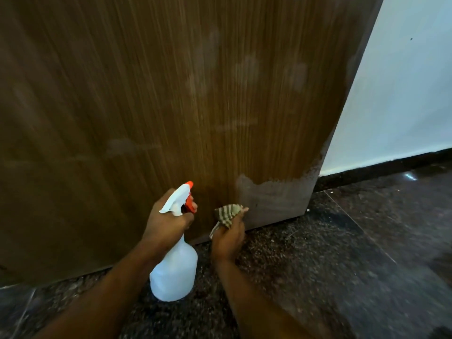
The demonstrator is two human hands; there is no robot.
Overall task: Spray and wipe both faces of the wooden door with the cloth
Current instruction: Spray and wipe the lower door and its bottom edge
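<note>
The brown wooden door (pixel 171 106) fills most of the view, seen low down near its bottom edge. Its lower right corner carries a worn greyish patch, and faint pale smudges show higher up. My left hand (pixel 166 221) grips the neck of a white spray bottle (pixel 175 267) with an orange nozzle and trigger, a finger on the trigger, the nozzle aimed at the door. My right hand (pixel 228 237) holds a bunched striped cloth (pixel 228 214) close to the door's bottom, just left of the grey patch.
Dark speckled stone floor (pixel 330 265) runs under the door and to the right. A white wall (pixel 403 94) with a black skirting strip (pixel 381 167) stands beyond the door's right edge.
</note>
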